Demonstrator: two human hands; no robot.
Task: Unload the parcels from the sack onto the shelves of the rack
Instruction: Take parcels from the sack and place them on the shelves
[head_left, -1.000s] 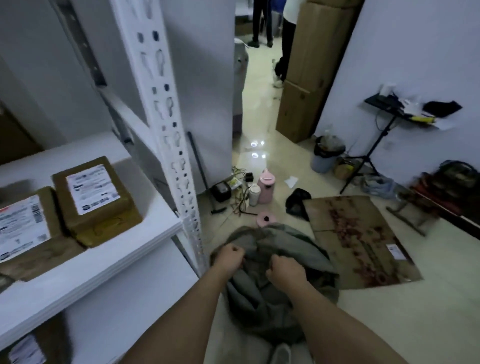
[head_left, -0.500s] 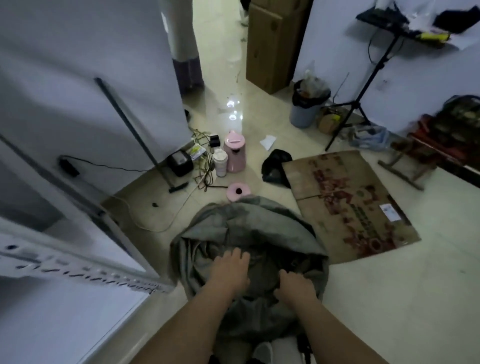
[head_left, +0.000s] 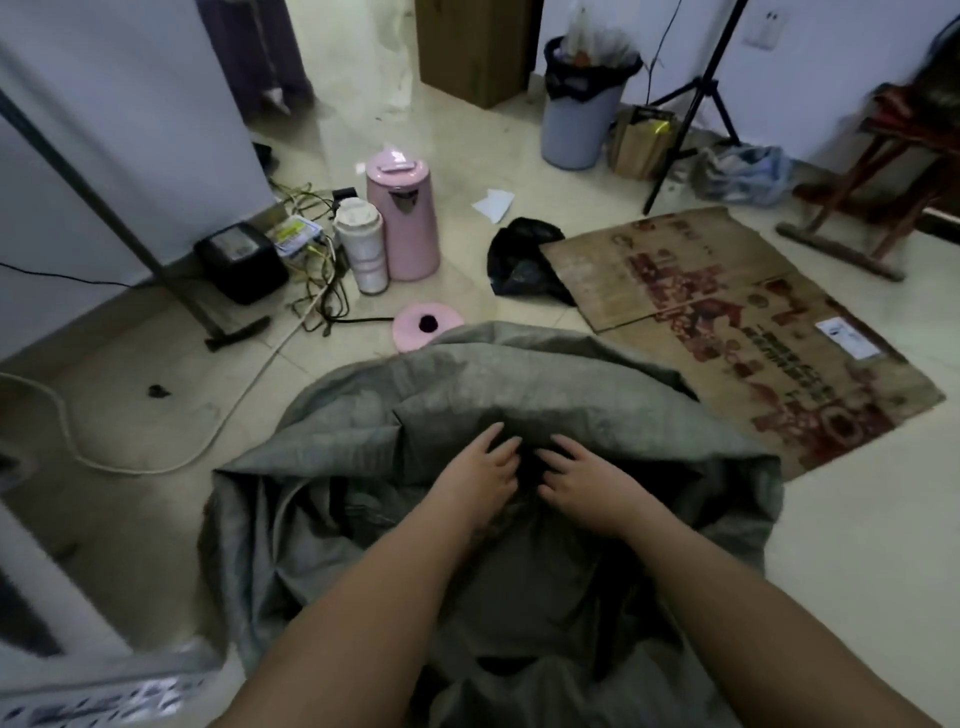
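Both hands have slid forward across the crumpled grey woven sack since half a second ago, and the view has dropped closer to the floor, so the white rack is now only a blurred pale strip at seven o'clock. Left hand lies palm down on the cloth, fingers stretched out and slightly spread, holding nothing. Right hand mirrors it just beside, fingers extended and pressing into a dark fold between the two hands. Sack sits dead centre on the glossy cream tiled floor, slumped and creased; whether a parcel lies inside cannot be told, the folds hide everything.

At eleven o'clock stands a smooth pink cylindrical kettle, with a white ribbed flask touching its left side. A flat pink round base pokes out from under the sack's far edge. Tangled cables and a black boxy adapter sit at ten o'clock. A flattened brown printed cardboard sheet spreads at two o'clock, a crumpled black plastic bag touching its left edge. A grey bin stands at one o'clock.
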